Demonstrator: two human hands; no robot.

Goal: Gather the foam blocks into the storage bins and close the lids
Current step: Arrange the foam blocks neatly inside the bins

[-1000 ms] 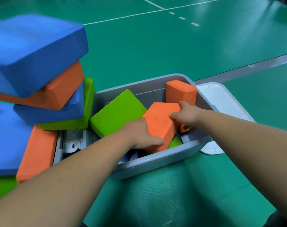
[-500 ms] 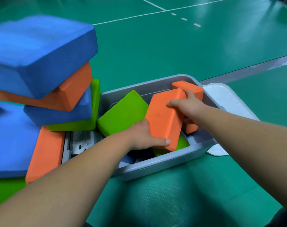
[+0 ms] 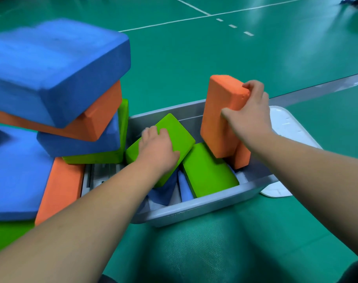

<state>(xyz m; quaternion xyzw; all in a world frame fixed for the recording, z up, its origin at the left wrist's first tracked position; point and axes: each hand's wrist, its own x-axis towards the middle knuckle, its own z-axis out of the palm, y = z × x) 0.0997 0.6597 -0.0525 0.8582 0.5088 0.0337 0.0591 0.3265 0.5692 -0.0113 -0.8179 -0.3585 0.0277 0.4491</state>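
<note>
Head view: orange block (image 3: 221, 115) on end, long axis near vertical, lower end in grey bin (image 3: 194, 209) at its right end; top clasped by right hand (image 3: 249, 117), fingers curled over far edge; left hand (image 3: 157, 148) just left, fingers bent over tilted green block (image 3: 174, 135) inside bin. Probable need: tipping orange block flat.

Green court floor (image 3: 255, 68) with white lines (image 3: 165, 23)
</note>
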